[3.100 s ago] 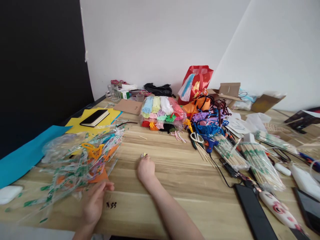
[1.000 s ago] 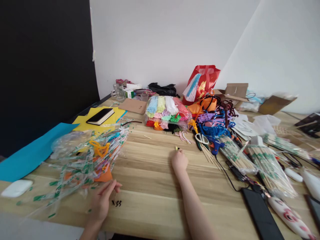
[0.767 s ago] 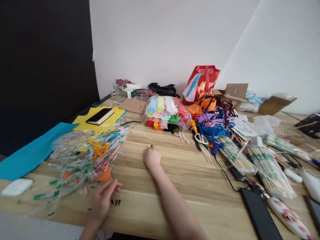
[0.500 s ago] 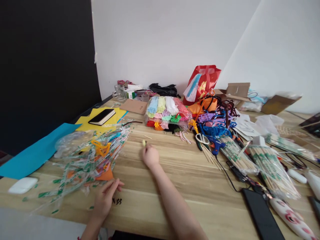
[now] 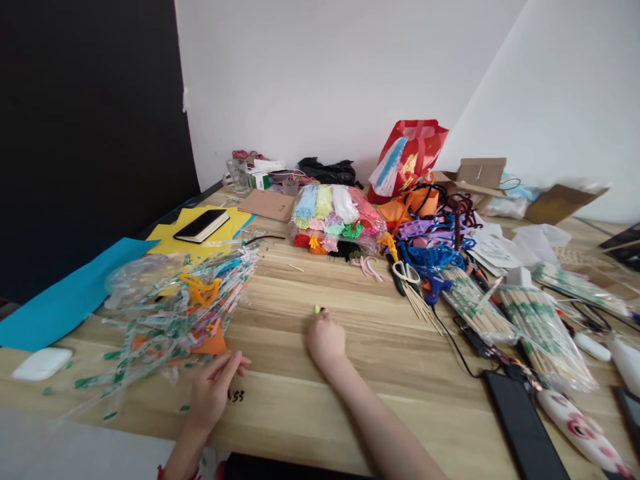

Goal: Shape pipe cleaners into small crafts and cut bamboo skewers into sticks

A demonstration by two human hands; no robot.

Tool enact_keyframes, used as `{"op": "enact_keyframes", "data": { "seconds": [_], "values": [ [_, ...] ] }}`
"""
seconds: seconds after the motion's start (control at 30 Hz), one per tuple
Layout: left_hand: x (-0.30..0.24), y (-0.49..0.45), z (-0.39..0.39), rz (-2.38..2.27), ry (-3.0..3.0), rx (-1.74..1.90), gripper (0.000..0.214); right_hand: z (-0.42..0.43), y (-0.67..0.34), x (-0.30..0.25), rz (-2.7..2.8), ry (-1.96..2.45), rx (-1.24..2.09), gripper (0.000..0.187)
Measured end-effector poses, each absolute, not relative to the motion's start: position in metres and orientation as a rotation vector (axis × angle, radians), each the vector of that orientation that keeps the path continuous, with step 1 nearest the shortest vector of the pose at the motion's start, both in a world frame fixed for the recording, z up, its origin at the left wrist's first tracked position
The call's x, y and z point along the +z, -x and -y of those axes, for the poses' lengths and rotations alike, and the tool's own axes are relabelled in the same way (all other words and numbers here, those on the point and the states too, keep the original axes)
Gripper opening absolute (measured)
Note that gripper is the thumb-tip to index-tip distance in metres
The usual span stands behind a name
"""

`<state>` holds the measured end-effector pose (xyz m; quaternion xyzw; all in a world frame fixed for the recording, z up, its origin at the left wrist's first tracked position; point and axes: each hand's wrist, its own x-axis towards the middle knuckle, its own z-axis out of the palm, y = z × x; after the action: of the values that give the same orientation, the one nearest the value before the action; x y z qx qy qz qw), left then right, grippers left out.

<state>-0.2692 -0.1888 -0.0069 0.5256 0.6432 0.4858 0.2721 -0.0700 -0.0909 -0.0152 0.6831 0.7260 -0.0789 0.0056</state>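
Observation:
My right hand (image 5: 327,340) rests on the wooden table (image 5: 350,387) with its fingers closed around a small yellow-green object (image 5: 317,309) that pokes out past the fingertips; I cannot name it. My left hand (image 5: 214,390) lies flat and open on the table's near edge, its fingertips beside an orange paper piece (image 5: 213,343). That piece sits under a heap of clear plastic wrappers with green print (image 5: 170,310). Black writing on the wood shows just right of my left hand.
Blue paper (image 5: 65,297), yellow paper and a black notebook (image 5: 201,225) lie at the left. A bag of coloured pipe cleaners (image 5: 337,220), scissors (image 5: 405,272), a blue glue gun (image 5: 434,287), packs of wooden skewers (image 5: 540,333), a red bag (image 5: 407,157) and a black phone (image 5: 520,427) crowd the right.
My right hand swept right, then back left across the table, and now sits near the middle, closer to me. My left hand has stayed flat by the wrappers.

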Motion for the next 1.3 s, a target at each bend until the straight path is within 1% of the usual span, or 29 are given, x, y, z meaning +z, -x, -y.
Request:
{"op": "enact_keyframes", "data": {
  "seconds": [0.13, 0.2, 0.27, 0.33, 0.4, 0.43, 0.5, 0.63, 0.7, 0.77, 0.83, 0.9, 1.17, 1.23, 1.3],
  "values": [
    [-0.009, 0.271, 0.189, -1.734, -1.387, 1.337, 0.035, 0.090, 0.147, -0.006, -2.508, -1.909, -0.348, 0.043],
    [-0.008, 0.271, 0.189, -1.738, -1.389, 1.344, 0.035, 0.086, 0.177, -0.001, -2.564, -1.873, -0.459, 0.038],
    [-0.007, 0.271, 0.189, -1.747, -1.391, 1.344, 0.035, 0.080, 0.191, 0.007, -2.590, -1.876, -0.571, 0.031],
    [-0.007, 0.271, 0.189, -1.759, -1.388, 1.336, 0.036, 0.073, 0.185, 0.015, -2.591, -1.970, -0.693, 0.027],
    [-0.007, 0.272, 0.188, -1.767, -1.385, 1.319, 0.035, 0.067, 0.153, 0.022, -2.572, -2.133, -0.789, 0.027],
    [-0.007, 0.272, 0.188, -1.767, -1.386, 1.309, 0.035, 0.065, 0.128, 0.024, -2.563, -2.210, -0.782, 0.027],
    [-0.008, 0.273, 0.186, -1.761, -1.399, 1.287, 0.036, 0.066, 0.066, 0.025, -2.497, -2.366, -0.653, 0.028],
    [-0.009, 0.272, 0.184, -1.743, -1.464, 1.220, 0.036, 0.089, -0.061, 0.011, -2.044, -2.626, -0.280, 0.028],
    [-0.010, 0.271, 0.183, -1.745, -1.507, 1.182, 0.035, 0.105, -0.095, 0.000, -1.881, -2.634, -0.172, 0.026],
    [-0.011, 0.270, 0.182, -1.763, -1.545, 1.154, 0.034, 0.118, -0.100, -0.010, -1.805, -2.618, -0.114, 0.027],
    [-0.013, 0.269, 0.182, -1.783, -1.573, 1.128, 0.033, 0.122, -0.080, -0.015, -1.831, -2.579, -0.080, 0.032],
    [-0.014, 0.268, 0.182, -1.793, -1.595, 1.113, 0.034, 0.118, -0.045, -0.015, -1.951, -2.481, -0.113, 0.036],
    [-0.017, 0.272, 0.184, -1.852, -1.617, 1.109, 0.035, 0.101, 0.114, -0.001, -2.542, -1.831, -0.401, 0.036],
    [-0.016, 0.272, 0.184, -1.865, -1.614, 1.109, 0.035, 0.103, 0.134, 0.002, -2.693, -1.706, -0.484, 0.039],
    [-0.015, 0.271, 0.184, -1.880, -1.618, 1.099, 0.035, 0.102, 0.132, 0.007, -2.764, -1.718, -0.513, 0.044]
  ]
}}
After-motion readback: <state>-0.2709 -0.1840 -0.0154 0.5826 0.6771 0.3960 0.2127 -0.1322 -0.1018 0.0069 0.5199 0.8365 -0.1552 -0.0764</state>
